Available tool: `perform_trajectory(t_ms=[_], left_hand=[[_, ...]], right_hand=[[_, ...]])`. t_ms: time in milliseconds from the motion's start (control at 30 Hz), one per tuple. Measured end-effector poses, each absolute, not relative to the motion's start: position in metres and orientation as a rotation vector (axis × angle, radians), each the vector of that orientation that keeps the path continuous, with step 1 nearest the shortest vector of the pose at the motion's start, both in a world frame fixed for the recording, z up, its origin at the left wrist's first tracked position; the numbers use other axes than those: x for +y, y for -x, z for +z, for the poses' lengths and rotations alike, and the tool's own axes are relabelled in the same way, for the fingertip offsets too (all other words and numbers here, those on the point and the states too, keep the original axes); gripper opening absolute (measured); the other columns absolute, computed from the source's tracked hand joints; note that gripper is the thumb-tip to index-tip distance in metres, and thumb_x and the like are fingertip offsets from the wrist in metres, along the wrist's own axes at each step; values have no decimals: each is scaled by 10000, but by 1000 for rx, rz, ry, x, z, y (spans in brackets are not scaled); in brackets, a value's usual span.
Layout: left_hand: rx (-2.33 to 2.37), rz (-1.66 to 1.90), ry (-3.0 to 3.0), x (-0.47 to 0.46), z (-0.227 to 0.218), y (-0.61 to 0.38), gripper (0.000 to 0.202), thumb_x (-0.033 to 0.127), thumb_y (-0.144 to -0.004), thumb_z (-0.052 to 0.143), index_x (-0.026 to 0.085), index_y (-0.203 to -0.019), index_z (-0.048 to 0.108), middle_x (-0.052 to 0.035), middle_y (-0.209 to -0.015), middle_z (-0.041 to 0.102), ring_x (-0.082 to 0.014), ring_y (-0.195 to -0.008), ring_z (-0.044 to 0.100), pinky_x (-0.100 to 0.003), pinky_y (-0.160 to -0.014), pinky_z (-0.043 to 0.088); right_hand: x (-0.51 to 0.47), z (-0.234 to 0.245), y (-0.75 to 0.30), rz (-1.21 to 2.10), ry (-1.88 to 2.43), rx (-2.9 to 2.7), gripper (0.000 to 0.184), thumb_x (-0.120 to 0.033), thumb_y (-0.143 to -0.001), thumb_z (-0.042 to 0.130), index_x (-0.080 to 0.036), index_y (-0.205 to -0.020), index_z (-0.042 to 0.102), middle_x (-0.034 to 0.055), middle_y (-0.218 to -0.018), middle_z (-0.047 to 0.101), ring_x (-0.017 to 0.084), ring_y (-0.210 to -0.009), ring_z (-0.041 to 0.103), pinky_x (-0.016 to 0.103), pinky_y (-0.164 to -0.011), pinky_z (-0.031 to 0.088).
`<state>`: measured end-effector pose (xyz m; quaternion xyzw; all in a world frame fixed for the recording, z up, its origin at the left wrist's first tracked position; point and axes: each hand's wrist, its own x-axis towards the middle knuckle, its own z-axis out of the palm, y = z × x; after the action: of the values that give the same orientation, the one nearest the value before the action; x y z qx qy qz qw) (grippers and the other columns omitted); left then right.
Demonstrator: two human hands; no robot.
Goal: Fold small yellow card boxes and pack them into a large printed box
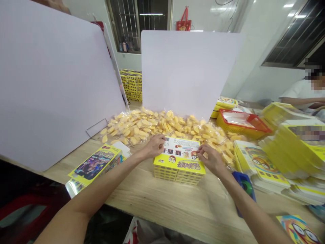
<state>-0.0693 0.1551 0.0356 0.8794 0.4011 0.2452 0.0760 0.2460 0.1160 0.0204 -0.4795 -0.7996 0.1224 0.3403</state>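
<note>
In front of me on the table sits a block of yellow boxes (pixel 179 159), stacked in layers and two columns. Its top is yellow and white, printed with a barcode and cartoon eyes. My left hand (pixel 156 145) is at the far left corner, its fingers curled against the top edge. My right hand (pixel 210 156) pinches at the right edge, thumb and fingertips together. Behind the block lies a long heap of yellow pieces in clear wrappers (pixel 165 123). To the left, a yellow box with a dark picture (pixel 95 162) lies beside my left forearm.
White boards (pixel 188 67) stand behind the heap and on the left. At right are stacks of yellow-and-white printed cardboard (pixel 266 157), a blue tape dispenser (pixel 243 186) and a red-rimmed basket (pixel 241 123). Another person (pixel 304 93) sits at far right.
</note>
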Motion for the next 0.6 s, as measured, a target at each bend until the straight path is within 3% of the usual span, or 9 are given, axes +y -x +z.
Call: perform_trajectory(t_ms=[67,133,233,300,333,400,467,600], left_hand=[[1358,656,-2593,152,35,71,92,107,-735,533,165,-663,538,-81,-1002,613,-229,-961,562,-381,-862,419],[1496,584,-2539,147,34,73,93,147,-754,537,160,-827,592,-97,-1052,607,-248,-988,560,-403,-871,426],[1539,464,-2596,143,36,73,450,122,-817,466,177,-1261,516,-147,-1353,491,-309,-1227,467,-489,-988,378],[1357,305,-2781,142,41,69,596,81,-846,432,302,-1400,405,-85,-1548,285,-340,-1403,269,-572,-1088,242],[1205,221,-2886,143,45,66,629,75,-857,435,367,-1411,383,-40,-1583,224,-342,-1442,186,-597,-1112,173],[926,93,-3028,144,52,63,622,101,-877,468,433,-1397,385,4,-1579,255,-322,-1463,143,-599,-1135,107],[867,64,-3071,142,58,67,559,126,-896,470,390,-1386,422,-31,-1521,380,-303,-1448,215,-580,-1143,118],[1346,289,-2826,126,48,105,354,170,-905,451,225,-1207,629,-126,-1360,557,-324,-1348,402,-584,-1131,177]], right_hand=[[116,16,-245,275,1223,-2065,57,-182,-858,534,-190,-813,567,83,-987,629,219,-905,641,339,-758,504],[114,14,-244,214,1219,-2093,177,-139,-879,481,-172,-1015,589,120,-1112,598,225,-988,630,359,-813,514],[113,20,-238,64,1213,-2312,449,-61,-889,427,-229,-1294,528,142,-1364,474,244,-1158,565,394,-905,493],[112,29,-233,-79,1160,-2523,529,-67,-900,454,-324,-1362,486,115,-1474,380,286,-1267,479,452,-957,457],[112,34,-232,-144,1118,-2619,535,-87,-910,474,-357,-1372,474,103,-1502,353,308,-1302,442,484,-975,438],[111,43,-230,-244,1046,-2749,496,-131,-929,494,-366,-1366,485,94,-1518,346,337,-1349,380,541,-1009,391],[108,47,-235,-287,1056,-2776,457,-118,-929,478,-312,-1340,528,98,-1499,387,336,-1373,347,552,-1039,359],[90,43,-257,-268,1314,-2617,536,34,-795,431,-215,-1222,639,97,-1416,505,294,-1367,372,512,-1087,312]])
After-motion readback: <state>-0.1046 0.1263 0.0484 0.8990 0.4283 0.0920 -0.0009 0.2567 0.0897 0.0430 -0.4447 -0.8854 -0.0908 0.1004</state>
